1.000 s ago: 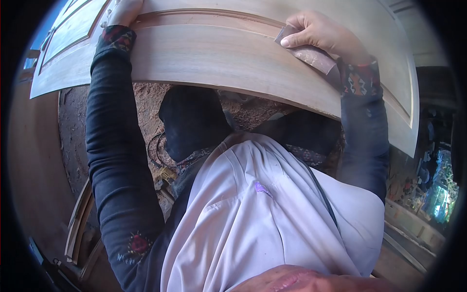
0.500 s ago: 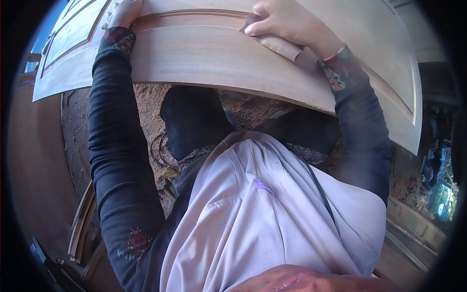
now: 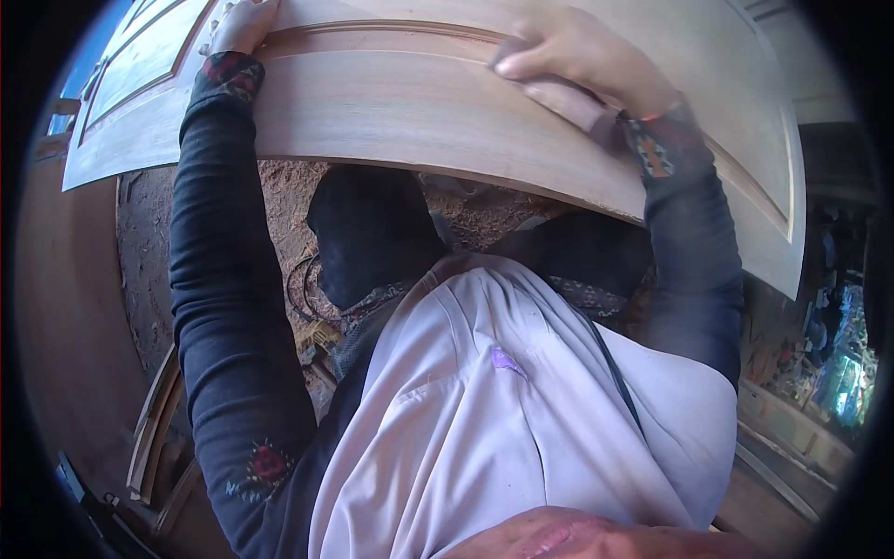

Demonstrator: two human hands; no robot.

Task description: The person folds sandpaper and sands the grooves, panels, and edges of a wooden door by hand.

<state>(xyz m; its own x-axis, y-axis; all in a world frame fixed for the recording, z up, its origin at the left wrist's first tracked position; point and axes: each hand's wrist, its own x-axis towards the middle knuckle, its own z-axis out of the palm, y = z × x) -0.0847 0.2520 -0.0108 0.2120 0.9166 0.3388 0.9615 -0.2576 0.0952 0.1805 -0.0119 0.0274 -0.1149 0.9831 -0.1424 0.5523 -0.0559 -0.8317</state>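
A pale wooden panel door [image 3: 391, 107] with raised mouldings lies across the top of the view, its near edge above my knees. My right hand [image 3: 587, 56] is closed on a folded piece of brown sandpaper [image 3: 566, 99], pressed to the flat border of the door beside a moulding groove. This hand is slightly blurred. At the upper left, my left hand [image 3: 244, 26] rests on the door near another moulding, its fingers lying on the wood and partly cut off by the frame's top edge. Nothing shows in it.
Sawdust and shavings cover the ground [image 3: 293, 200] below the door. A yellow object [image 3: 319, 337] with a dark cable lies by my leg. Thin curved wood strips [image 3: 156, 424] lean at the left, beside a large brown board [image 3: 79, 307]. More timber [image 3: 792, 429] lies at the right.
My right hand and the sandpaper have slid a short way right and slightly down along the door. My left hand stays almost where it was.
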